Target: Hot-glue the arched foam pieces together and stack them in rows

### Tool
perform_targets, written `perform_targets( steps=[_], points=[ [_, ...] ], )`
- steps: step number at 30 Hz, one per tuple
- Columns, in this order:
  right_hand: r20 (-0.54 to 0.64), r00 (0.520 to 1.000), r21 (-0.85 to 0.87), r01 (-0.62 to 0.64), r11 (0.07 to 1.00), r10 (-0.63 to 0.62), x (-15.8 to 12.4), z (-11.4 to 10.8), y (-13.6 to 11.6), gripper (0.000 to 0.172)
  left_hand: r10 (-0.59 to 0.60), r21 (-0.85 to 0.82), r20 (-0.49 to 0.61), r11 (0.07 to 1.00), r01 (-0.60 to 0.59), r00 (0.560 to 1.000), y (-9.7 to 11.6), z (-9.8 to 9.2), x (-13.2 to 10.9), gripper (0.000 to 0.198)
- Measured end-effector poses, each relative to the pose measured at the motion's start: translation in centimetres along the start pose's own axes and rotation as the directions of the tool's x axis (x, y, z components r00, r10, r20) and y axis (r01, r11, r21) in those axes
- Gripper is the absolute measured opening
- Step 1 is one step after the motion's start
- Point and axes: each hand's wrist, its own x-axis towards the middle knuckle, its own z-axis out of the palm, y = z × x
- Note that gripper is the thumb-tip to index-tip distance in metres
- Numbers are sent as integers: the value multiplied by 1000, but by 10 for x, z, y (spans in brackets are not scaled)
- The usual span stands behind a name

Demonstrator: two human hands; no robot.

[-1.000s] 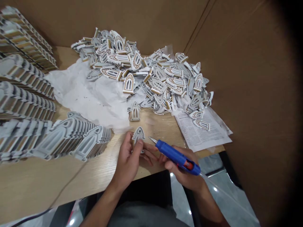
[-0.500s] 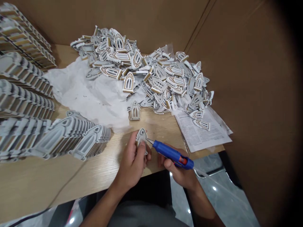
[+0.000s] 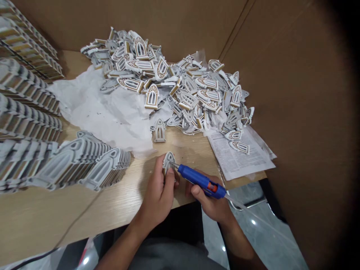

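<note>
My left hand (image 3: 159, 191) is closed around a small grey arched window ornament (image 3: 168, 159), thumb across its face and its pointed top showing. In my right hand (image 3: 209, 202) is a blue hot glue gun (image 3: 197, 177) with an orange-red part in its body and a clear glue stick (image 3: 239, 204) trailing from the rear. The gun's metal nozzle lies at the upper face of the held ornament; whether it touches, I cannot tell. Just beyond my hands, another grey arched ornament (image 3: 160, 131) rests on the table.
A heap of white and gold arched ornaments (image 3: 188, 84) spreads over white paper (image 3: 107, 116) at the back. Rows of stacked ornaments (image 3: 64, 161) fill the left. Printed sheets (image 3: 239, 163) lie at right. A brown partition (image 3: 281, 75) walls the wooden table (image 3: 118, 210); a cord crosses its front left.
The glue gun in my right hand has shifted slightly left, bringing its nozzle further over the ornament. My left hand keeps its hold. The view has moved a little.
</note>
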Motion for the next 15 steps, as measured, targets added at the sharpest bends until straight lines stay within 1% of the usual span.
perform_targets(
  steps=[5,9,11,15],
  points=[
    [-51,999,-25,-7,1000,6,0,2,2,38,10,26,9,1000,-11,1000,0,0,1,36],
    [-68,998,-48,-19,999,16,-3,3,4,24,45,72,13,996,-46,999,-1,-1,2,34],
    [-71,997,-46,-15,999,11,-3,3,4,20,45,91,11,995,-45,999,-1,-1,2,34],
    [-81,997,-44,-6,999,3,-3,3,3,17,42,113,6,993,-42,999,0,-1,1,32]
  ],
)
